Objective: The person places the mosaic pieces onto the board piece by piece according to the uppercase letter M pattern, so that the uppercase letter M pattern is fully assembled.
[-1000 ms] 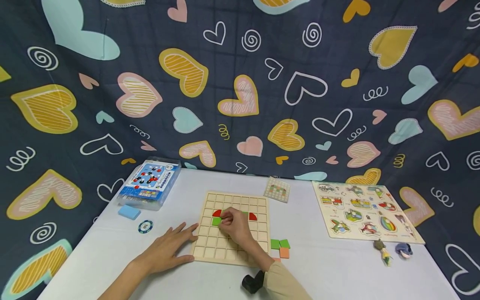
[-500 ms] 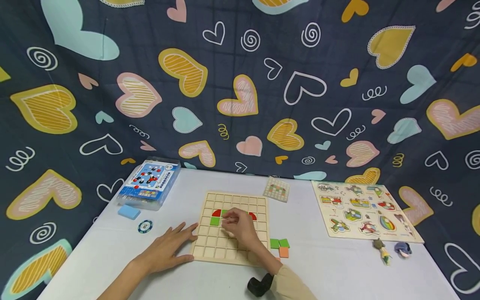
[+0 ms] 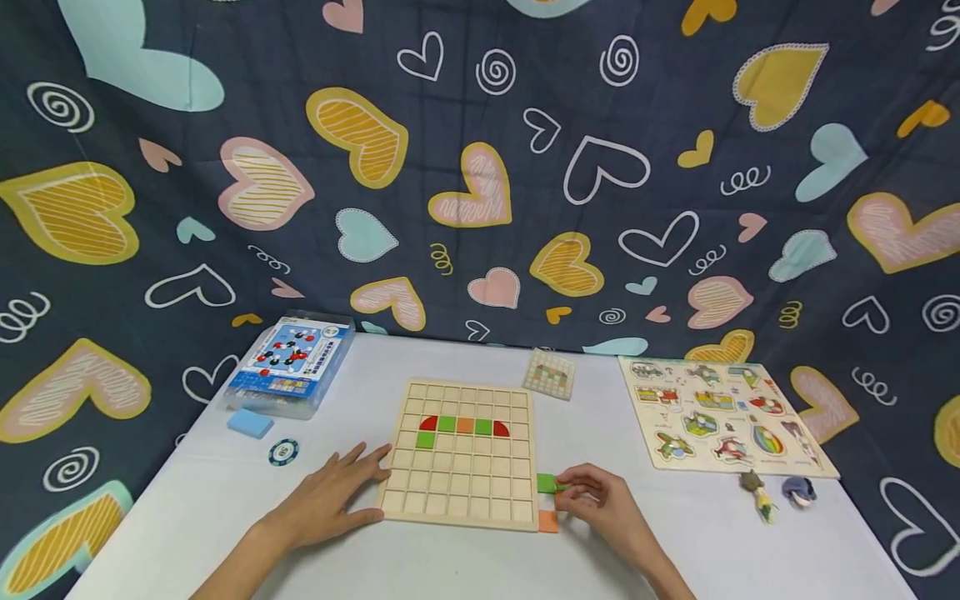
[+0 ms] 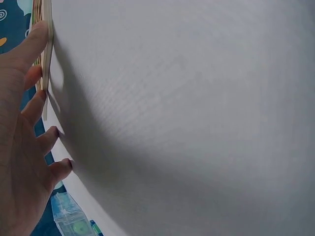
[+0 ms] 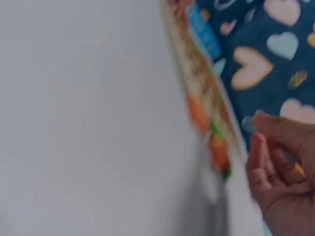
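A wooden grid board (image 3: pixel 459 483) lies on the white table. One row on it holds a red, a green, an orange, a green and a red tile; another green tile (image 3: pixel 425 439) sits below the left end. My left hand (image 3: pixel 330 492) rests against the board's left edge, fingers spread; thumb and fingertips touch that edge in the left wrist view. Beyond the right edge, my right hand (image 3: pixel 607 508) is at the loose tiles, thumb and forefinger either side of a partly hidden green tile. A green tile (image 3: pixel 546 483) and an orange tile (image 3: pixel 548 522) lie beside it.
Behind the board is a small pattern card (image 3: pixel 550 373). A picture puzzle board (image 3: pixel 720 417) and two small figures (image 3: pixel 799 492) are on the right. Left stand a clear plastic box (image 3: pixel 292 362), a blue block (image 3: pixel 251 423) and a round chip (image 3: pixel 283 452).
My right hand has moved from the middle of the board to the loose tiles on its right, uncovering the coloured row. My left hand stays at the board's edge.
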### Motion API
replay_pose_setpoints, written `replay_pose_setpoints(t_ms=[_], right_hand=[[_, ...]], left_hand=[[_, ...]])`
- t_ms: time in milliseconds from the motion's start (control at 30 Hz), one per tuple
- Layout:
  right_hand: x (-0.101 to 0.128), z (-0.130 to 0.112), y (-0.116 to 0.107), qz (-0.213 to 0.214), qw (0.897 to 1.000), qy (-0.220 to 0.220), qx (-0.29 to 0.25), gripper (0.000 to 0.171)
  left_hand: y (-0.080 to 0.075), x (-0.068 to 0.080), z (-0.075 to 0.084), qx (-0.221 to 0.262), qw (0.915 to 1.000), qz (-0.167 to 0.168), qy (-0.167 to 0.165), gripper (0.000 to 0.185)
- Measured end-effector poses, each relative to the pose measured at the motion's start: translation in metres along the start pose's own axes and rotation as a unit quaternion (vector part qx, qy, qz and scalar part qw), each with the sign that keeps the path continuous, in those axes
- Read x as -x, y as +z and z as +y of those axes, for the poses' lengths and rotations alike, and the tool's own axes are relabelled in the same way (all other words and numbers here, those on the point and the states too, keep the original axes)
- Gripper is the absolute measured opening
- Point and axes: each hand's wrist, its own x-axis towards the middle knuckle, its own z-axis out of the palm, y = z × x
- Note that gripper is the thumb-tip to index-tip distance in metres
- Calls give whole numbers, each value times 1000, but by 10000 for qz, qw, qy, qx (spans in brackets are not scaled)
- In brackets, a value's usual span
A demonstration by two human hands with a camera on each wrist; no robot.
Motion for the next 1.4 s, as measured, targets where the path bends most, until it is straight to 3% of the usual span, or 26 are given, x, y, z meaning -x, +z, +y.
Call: replay_pose_setpoints(t_ms=[233, 400, 733, 867, 1133, 1400], right_hand=[[14, 24, -15, 427, 9986, 171, 263, 36], [13, 35, -13, 456, 9970, -78, 616, 36], [7, 34, -17, 100, 9945, -280, 1004, 29], [10, 30, -17, 406, 9946, -161, 946, 29], [0, 7, 5, 1482, 9849, 156, 880, 27], [-25, 0, 37, 1369, 9893, -174, 472, 23]], left_hand=[[0, 2, 0, 9, 9999, 103, 23, 55], [0, 1, 1, 43, 10000, 55, -10, 56], [1, -1, 0, -8, 9999, 106, 34, 55], [0, -1, 0, 43, 10000, 35, -32, 55], [-2, 0, 0, 62, 10000, 70, 20, 52], [-2, -1, 1, 74, 10000, 21, 6, 50]])
